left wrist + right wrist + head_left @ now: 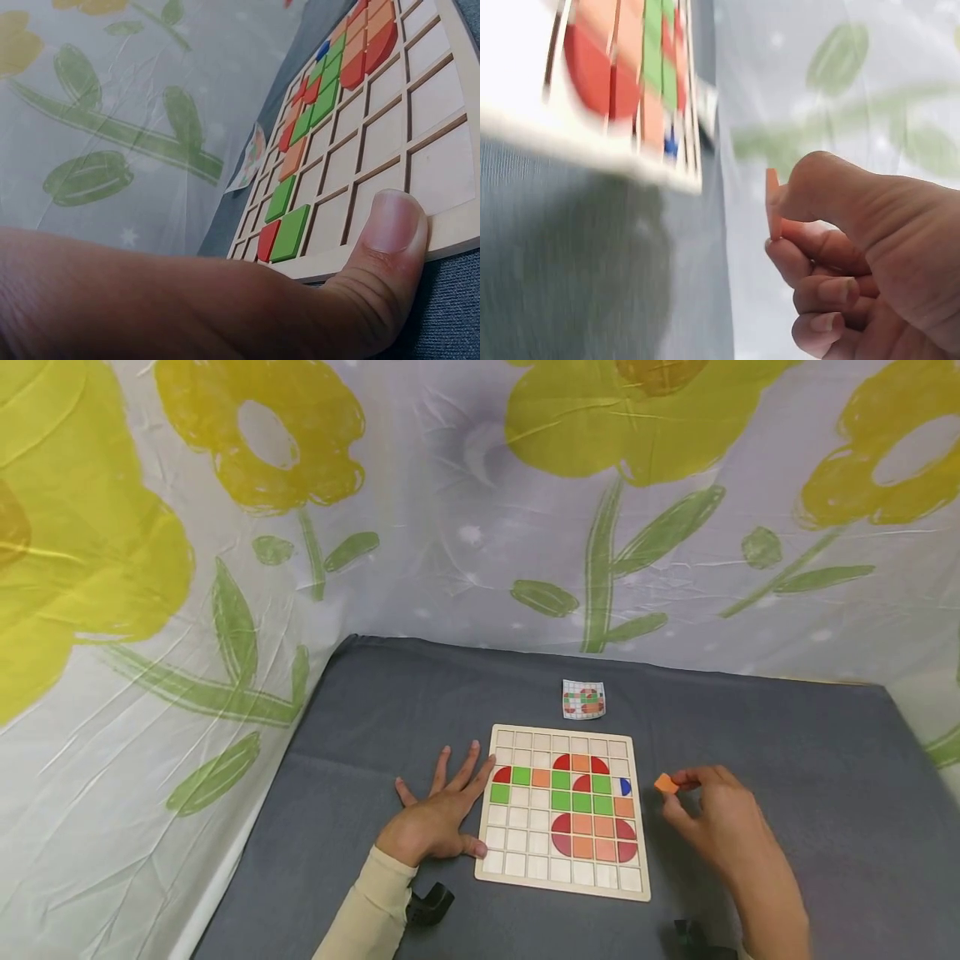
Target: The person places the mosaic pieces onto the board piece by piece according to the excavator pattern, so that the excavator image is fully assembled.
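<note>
A wooden grid board (516,864) lies on the dark cloth, partly filled with red, green, orange and blue tiles. Along its left edge rests my left hand (442,818), fingers spread, the thumb (394,225) on the frame near the lower left corner. To the right of the board my right hand (723,822) pinches an orange square tile (665,783) between thumb and fingers. Seen edge-on in the right wrist view, that orange tile (772,202) is held clear of the board. A blue piece (626,787) sits in the rightmost column.
A small printed pattern card (583,700) lies just beyond the board's far edge. Dark grey cloth (420,693) covers the table. A flower-printed curtain (450,527) hangs behind it and along the left side. Black wrist straps are near both forearms.
</note>
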Tool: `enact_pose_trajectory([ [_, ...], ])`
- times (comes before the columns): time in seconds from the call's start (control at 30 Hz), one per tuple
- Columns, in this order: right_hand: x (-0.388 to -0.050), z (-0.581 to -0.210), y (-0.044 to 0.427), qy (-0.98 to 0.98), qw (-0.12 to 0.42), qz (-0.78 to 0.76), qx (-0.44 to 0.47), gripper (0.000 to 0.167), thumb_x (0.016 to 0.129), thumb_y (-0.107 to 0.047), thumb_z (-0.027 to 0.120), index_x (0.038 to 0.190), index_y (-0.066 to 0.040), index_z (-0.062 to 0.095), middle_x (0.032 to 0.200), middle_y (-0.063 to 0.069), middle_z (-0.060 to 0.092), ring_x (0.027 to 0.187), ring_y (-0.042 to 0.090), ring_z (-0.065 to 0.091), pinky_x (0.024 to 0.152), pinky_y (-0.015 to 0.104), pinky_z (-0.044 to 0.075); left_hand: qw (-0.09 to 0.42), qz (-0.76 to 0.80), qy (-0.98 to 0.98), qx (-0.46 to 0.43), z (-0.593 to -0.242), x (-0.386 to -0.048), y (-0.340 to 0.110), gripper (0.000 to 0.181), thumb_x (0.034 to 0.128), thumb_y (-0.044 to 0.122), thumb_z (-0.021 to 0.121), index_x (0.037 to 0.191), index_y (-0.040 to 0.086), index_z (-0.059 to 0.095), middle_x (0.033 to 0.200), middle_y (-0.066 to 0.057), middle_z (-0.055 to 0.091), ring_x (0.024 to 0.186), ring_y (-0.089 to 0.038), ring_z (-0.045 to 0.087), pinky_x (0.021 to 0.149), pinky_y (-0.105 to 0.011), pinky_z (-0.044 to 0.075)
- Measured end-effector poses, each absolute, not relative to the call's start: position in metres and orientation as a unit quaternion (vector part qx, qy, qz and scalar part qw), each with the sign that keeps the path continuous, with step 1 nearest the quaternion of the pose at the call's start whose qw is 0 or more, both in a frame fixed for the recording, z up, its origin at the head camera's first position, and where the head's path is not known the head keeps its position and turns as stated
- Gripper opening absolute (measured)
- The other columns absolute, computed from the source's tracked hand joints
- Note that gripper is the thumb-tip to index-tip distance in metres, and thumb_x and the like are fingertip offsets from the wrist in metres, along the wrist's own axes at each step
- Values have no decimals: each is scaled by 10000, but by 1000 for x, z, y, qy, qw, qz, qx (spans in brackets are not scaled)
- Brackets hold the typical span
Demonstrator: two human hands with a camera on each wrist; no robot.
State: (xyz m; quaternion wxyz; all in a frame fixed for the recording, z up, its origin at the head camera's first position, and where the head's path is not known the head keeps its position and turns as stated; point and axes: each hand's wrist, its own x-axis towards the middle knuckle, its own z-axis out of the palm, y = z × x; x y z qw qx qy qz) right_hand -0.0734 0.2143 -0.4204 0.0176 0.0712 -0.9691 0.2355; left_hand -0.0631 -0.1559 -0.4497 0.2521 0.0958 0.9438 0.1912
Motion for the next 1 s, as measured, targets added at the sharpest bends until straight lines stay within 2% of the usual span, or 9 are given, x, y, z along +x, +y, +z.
enact_pose_trajectory([
  [0.17,-74,-417,175,-961,28,249,116,241,887,-108,770,1086,22,734,1040,135,673,828,253,603,709,435,536,249,191,945,94,-451,-63,-156,1296,732,395,951,1722,324,118,1789,47,-62,1629,-362,-143,1028,-935,-80],
  [0.4,-64,-424,125,-942,38,271,194,194,852,-64,813,1020,-31,719,1000,50,646,718,120,543,625,262,514,247,189,945,96,-450,-62,-155,1297,730,397,955,1723,321,125,1790,46,-60,1630,-365,-137,1025,-938,-75],
  [0.53,-60,-426,101,-938,34,270,215,195,850,-77,810,1013,-47,708,983,28,627,689,69,514,611,221,505,247,184,946,95,-449,-62,-155,1302,722,406,957,1723,322,128,1791,44,-56,1632,-365,-125,1022,-942,-65],
  [0.67,-59,-429,80,-938,14,260,230,189,874,-114,801,1027,-47,713,978,26,636,685,60,495,615,208,507,247,182,947,95,-450,-62,-155,1302,719,419,952,1722,324,128,1791,41,-57,1631,-370,-124,1014,-948,-59],
  [0.8,-59,-435,62,-936,-3,248,250,184,885,-136,803,1029,-56,722,967,8,630,733,80,548,658,225,553,247,181,947,96,-451,-63,-155,1300,719,433,946,1722,325,126,1791,41,-56,1631,-374,-120,1010,-951,-54],
  [1.0,-60,-449,45,-931,-17,221,291,194,876,-109,797,1046,-35,741,960,28,623,741,108,587,690,255,584,247,182,946,100,-451,-63,-155,1295,720,427,946,1722,323,131,1792,36,-48,1631,-379,-112,1007,-954,-50],
])
